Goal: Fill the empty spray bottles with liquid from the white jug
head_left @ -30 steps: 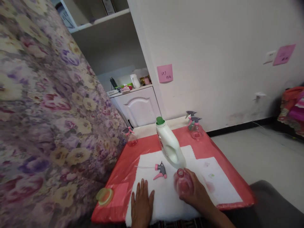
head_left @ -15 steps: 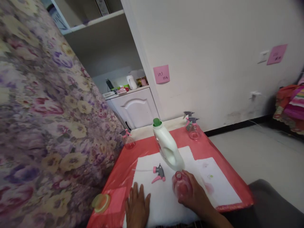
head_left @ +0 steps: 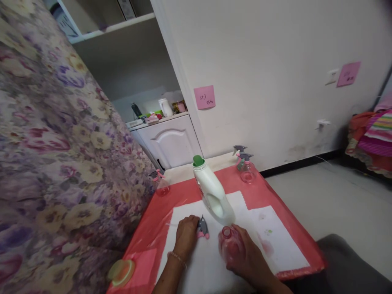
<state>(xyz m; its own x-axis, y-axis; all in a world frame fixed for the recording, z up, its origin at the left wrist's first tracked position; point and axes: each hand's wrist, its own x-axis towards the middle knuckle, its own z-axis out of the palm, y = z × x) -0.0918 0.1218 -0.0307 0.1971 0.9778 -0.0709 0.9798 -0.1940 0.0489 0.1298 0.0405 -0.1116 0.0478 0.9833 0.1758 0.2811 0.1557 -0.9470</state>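
My right hand is wrapped round a small clear pink bottle with an open neck, standing on a white cloth. My left hand reaches forward and closes on a pink and grey spray trigger head lying on the same cloth. Just behind both hands stands a white detergent jug with a green cap.
The cloth covers a red table. Pink spray bottles stand at its far right and far left. A green lid lies at the near left corner. A flowered fabric fills the left; a white wall and cabinet stand behind.
My left hand has moved from lying flat on the cloth forward onto the spray trigger head. The right hand keeps its hold on the pink bottle. The view has shifted slightly.
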